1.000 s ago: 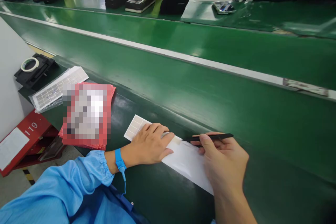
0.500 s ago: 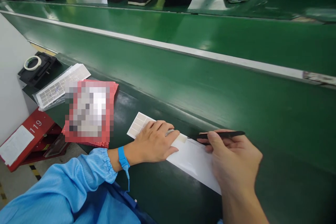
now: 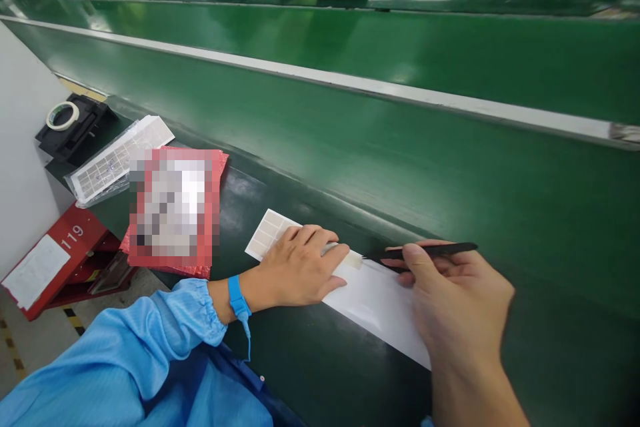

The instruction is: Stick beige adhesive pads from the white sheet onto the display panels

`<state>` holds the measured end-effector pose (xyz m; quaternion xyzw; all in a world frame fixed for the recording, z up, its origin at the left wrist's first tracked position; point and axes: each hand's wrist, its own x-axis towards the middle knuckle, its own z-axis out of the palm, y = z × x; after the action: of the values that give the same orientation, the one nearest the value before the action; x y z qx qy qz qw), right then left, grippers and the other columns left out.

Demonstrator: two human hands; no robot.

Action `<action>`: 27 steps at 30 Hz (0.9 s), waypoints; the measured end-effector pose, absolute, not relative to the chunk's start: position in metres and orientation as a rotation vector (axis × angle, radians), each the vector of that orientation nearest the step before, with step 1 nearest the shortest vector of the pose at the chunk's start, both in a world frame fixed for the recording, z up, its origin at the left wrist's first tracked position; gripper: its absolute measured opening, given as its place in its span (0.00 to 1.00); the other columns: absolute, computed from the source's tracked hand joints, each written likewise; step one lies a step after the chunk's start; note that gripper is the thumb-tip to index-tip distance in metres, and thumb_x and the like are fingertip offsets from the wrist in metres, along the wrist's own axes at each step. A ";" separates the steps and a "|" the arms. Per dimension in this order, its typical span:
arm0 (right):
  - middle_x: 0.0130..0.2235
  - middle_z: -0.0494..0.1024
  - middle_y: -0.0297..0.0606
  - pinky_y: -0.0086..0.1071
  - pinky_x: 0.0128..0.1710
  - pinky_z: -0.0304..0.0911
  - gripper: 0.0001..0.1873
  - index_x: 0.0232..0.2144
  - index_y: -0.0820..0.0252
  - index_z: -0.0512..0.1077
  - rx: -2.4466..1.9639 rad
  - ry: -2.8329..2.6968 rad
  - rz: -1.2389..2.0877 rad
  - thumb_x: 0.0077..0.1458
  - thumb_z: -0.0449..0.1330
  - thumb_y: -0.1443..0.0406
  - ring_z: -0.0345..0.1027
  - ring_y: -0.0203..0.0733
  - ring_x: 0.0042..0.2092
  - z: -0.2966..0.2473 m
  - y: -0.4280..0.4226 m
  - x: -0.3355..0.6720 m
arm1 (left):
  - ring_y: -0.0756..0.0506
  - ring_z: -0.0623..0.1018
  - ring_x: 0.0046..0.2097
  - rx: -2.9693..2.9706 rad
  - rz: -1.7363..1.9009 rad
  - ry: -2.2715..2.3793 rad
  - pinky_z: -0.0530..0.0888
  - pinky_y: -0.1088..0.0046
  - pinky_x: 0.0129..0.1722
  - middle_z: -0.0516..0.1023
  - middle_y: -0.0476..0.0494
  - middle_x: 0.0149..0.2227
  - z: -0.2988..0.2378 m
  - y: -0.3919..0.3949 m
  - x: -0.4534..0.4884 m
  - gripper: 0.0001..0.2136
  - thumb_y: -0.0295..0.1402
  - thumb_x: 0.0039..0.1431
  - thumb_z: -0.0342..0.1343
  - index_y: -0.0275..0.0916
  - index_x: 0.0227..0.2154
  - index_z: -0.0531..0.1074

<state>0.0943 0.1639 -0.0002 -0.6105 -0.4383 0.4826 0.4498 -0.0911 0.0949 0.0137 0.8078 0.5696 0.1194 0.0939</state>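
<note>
Right hand [image 3: 463,300] around black tweezers [image 3: 453,249], tips indistinct, left hand [image 3: 300,270] outspread over white sheet [image 3: 383,307], middle hidden.

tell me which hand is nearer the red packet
Left: the left hand rests on the white sheet, right of the red packet; the right hand, holding black tweezers, is farther to the right.

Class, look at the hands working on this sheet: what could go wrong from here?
The tip of the black tweezers in the right hand sits by a pale sticker, so it might crease or tear it. The left hand rests bare on the sticker sheet and could smudge it or let it shift.
</note>
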 end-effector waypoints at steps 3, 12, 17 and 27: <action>0.37 0.77 0.48 0.22 0.23 0.63 0.30 0.37 0.64 0.71 -1.503 -1.112 1.192 0.40 0.73 0.49 0.75 0.46 0.34 0.002 0.163 0.095 | 0.40 0.67 0.60 2.394 0.340 1.689 0.67 0.61 0.59 0.68 0.37 0.59 0.014 0.095 -0.091 0.20 0.44 0.68 0.58 0.36 0.56 0.69; 0.36 0.76 0.51 0.22 0.21 0.62 0.30 0.37 0.66 0.72 -1.531 -1.162 1.218 0.39 0.73 0.50 0.75 0.48 0.33 0.007 0.167 0.095 | 0.40 0.68 0.60 2.377 0.366 1.701 0.67 0.60 0.57 0.70 0.39 0.58 0.011 0.095 -0.089 0.18 0.43 0.67 0.59 0.38 0.53 0.70; 0.35 0.76 0.50 0.21 0.21 0.62 0.31 0.36 0.66 0.73 -1.553 -1.145 1.232 0.38 0.73 0.50 0.75 0.48 0.34 0.004 0.168 0.096 | 0.39 0.68 0.60 2.373 0.349 1.701 0.67 0.60 0.57 0.70 0.39 0.59 0.012 0.095 -0.089 0.19 0.44 0.67 0.60 0.38 0.54 0.70; 0.35 0.76 0.50 0.21 0.21 0.64 0.29 0.36 0.66 0.73 -1.555 -1.106 1.221 0.36 0.73 0.52 0.75 0.47 0.33 0.005 0.168 0.095 | 0.40 0.67 0.61 2.374 0.328 1.692 0.66 0.61 0.58 0.69 0.38 0.59 0.013 0.095 -0.089 0.19 0.43 0.68 0.58 0.37 0.55 0.70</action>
<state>0.0949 0.1681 0.0052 -0.6215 -0.4421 0.4881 0.4243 -0.0894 0.0952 0.0130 0.8048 0.5737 0.1113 0.1039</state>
